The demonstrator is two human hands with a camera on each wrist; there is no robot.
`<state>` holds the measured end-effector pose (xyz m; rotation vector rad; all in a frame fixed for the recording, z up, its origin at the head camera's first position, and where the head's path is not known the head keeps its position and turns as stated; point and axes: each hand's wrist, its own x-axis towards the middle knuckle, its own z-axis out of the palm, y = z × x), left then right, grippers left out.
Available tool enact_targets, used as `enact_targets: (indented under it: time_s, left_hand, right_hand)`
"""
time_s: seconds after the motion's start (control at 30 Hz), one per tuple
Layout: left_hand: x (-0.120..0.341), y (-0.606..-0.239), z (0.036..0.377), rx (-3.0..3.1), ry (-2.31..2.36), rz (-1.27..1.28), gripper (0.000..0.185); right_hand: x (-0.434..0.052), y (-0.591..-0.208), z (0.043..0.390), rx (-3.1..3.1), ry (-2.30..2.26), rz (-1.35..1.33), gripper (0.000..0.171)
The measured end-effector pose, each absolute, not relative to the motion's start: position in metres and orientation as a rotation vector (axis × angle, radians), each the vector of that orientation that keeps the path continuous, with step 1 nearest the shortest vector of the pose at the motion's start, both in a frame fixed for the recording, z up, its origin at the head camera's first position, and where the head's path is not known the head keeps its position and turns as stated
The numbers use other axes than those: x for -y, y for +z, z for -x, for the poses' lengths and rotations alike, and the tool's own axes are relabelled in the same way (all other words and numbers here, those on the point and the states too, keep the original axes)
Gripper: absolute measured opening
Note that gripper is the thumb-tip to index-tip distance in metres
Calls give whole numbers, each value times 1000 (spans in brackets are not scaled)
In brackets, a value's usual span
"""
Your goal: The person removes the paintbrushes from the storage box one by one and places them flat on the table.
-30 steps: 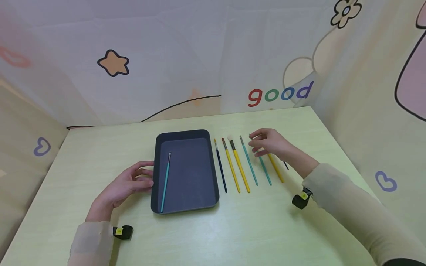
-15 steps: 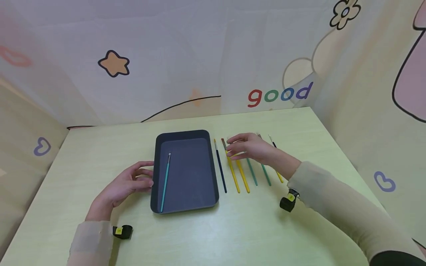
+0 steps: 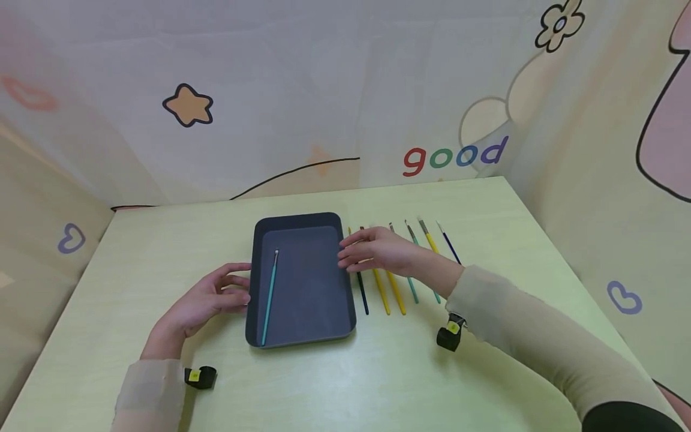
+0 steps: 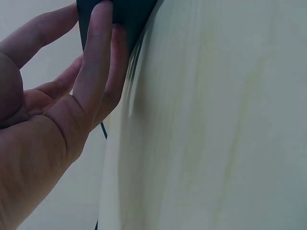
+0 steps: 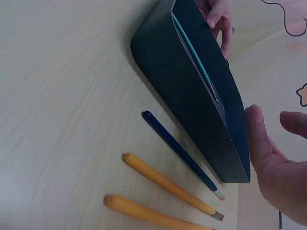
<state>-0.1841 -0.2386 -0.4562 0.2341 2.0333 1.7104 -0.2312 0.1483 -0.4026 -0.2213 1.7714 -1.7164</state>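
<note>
A dark grey tray (image 3: 308, 288) lies on the table, with one teal paintbrush (image 3: 270, 297) along its left part. My left hand (image 3: 213, 297) touches the tray's left side; the left wrist view shows its fingertips against the dark wall (image 4: 132, 24). Over the tray's right rim is my right hand (image 3: 380, 251), fingers extended and holding nothing. In the right wrist view its fingers (image 5: 256, 129) are at the rim. Beneath that hand lie a dark blue paintbrush (image 3: 363, 294) and two yellow paintbrushes (image 3: 382, 294), partly hidden by it.
Further right, partly behind the right forearm, lie two teal brushes (image 3: 412, 291), another yellow brush (image 3: 429, 235) and a dark blue brush (image 3: 449, 245). A printed cloth backdrop (image 3: 281, 90) rises behind the pale table (image 3: 302, 390).
My right hand has moved left, passing from the right-hand brushes over the row to the tray's right rim. My left hand stays at the tray. The brushes and tray keep their places.
</note>
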Motion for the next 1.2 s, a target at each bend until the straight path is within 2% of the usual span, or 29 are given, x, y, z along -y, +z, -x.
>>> enact_targets:
  time_s: [0.33,0.7,1.2]
  left_hand:
    - [236,-457,185,-2035,1711,-224,74]
    - [237,-457,184,-2035,1716,-215,72]
    - [237,-456,183,-2032,1713,-208,73]
  right_hand:
    - [-122,-409,225,-1715,-1785,234,43]
    - [-89,-419,222,-1640,-1741,241,52]
    - [-50,-436,214,-1520,-1831,129,51]
